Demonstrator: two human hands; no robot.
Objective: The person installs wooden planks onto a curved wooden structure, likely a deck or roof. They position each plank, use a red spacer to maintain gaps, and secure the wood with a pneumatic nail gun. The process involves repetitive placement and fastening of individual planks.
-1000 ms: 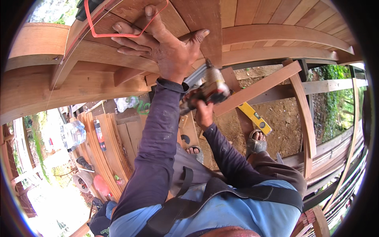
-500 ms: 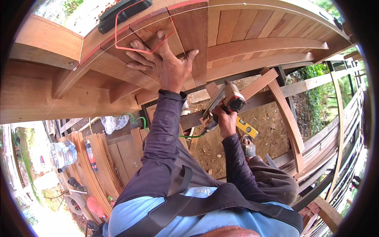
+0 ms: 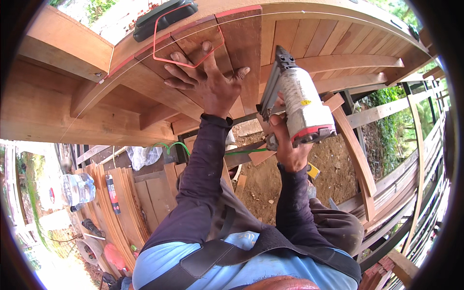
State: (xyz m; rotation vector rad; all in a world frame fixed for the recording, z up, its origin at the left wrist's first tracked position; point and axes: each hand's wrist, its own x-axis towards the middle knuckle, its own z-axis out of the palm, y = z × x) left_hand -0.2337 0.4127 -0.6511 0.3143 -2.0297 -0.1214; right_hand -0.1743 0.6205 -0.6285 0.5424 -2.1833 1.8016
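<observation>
My left hand [image 3: 215,89] lies palm down with spread fingers on the reddish-brown wooden boards [image 3: 245,46] of the frame overhead. My right hand [image 3: 292,153] is wrapped round the handle of a white and grey nail gun [image 3: 300,96]. The gun is raised, its nose pointing up toward the boards and just right of the widest dark one. I cannot tell whether the nose touches the wood. A thin red loop [image 3: 154,37] crosses the boards beside my left fingers, near a black oblong case [image 3: 164,20] on the beam.
A green hose [image 3: 247,151] runs behind my left forearm toward the gun. Below are bare soil, a yellow spirit level [image 3: 313,170] and propped wooden strips [image 3: 356,159]. Stacked planks [image 3: 126,193], a sealant tube [image 3: 112,194] and a clear plastic jug [image 3: 79,189] are at left.
My right hand has lifted the nail gun from low over the soil up to the boards. My left hand stays spread on the same boards.
</observation>
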